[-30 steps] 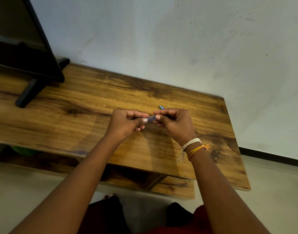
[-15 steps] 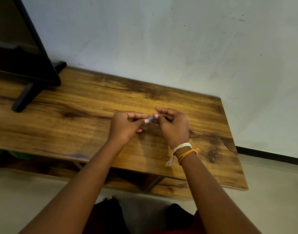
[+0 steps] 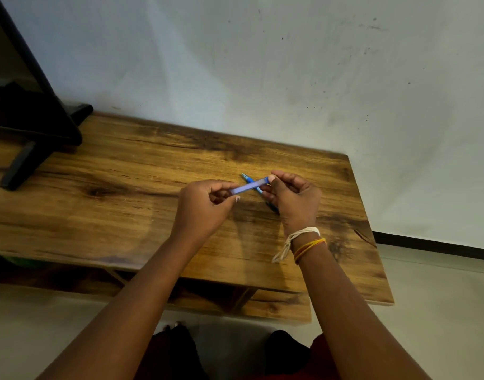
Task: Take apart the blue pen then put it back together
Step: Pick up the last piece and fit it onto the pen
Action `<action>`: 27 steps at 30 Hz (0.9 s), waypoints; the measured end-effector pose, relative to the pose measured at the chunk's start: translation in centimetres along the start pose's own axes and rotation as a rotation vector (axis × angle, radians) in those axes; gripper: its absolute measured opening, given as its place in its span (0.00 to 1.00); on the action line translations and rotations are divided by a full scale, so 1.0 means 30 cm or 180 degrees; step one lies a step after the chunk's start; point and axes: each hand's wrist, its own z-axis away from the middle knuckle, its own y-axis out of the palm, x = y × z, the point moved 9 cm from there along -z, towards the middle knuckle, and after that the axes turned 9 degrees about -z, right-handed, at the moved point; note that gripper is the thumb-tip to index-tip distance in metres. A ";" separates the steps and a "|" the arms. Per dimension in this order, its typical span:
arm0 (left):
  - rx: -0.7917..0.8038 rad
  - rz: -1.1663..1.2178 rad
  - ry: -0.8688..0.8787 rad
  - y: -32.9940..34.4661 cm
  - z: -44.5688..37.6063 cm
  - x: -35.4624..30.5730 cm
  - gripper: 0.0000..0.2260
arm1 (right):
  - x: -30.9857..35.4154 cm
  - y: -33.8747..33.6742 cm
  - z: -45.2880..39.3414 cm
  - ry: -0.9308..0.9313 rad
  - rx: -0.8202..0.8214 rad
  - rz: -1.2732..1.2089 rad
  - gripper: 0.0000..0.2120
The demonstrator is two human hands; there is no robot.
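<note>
A pale blue translucent pen barrel [image 3: 249,186] is held level above the wooden table [image 3: 142,215], between my two hands. My left hand [image 3: 205,207] pinches its left end with thumb and fingers. My right hand [image 3: 293,198] pinches its right end. Behind the barrel, a second blue pen piece [image 3: 247,178] lies on the table with its tip pointing up-left; its lower part runs under my right hand and is hidden there.
A black screen on a black stand [image 3: 29,127] fills the table's left end. A white wall runs behind the table. The table's right edge [image 3: 372,229] drops to a pale floor. A lower shelf [image 3: 262,305] shows under the tabletop.
My hands have drawn apart, so more of the pale blue barrel shows between them. The other blue piece on the table is now plainly visible behind it.
</note>
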 end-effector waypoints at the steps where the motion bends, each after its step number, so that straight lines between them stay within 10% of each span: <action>1: -0.0038 0.0006 0.0041 -0.002 0.001 -0.004 0.12 | 0.004 -0.002 0.001 -0.0012 0.0007 0.0004 0.04; 5: -0.0257 -0.0065 0.0039 -0.011 -0.004 -0.002 0.10 | 0.018 -0.014 0.006 -0.0127 -0.0052 0.0251 0.05; 13: -0.0732 -0.1223 -0.0393 -0.022 0.014 0.061 0.08 | 0.026 -0.015 0.023 -0.0946 0.0092 0.3676 0.17; 27: -0.0650 -0.1692 -0.0167 0.026 0.017 0.032 0.10 | 0.000 -0.009 0.035 -0.0675 -0.0002 0.3173 0.08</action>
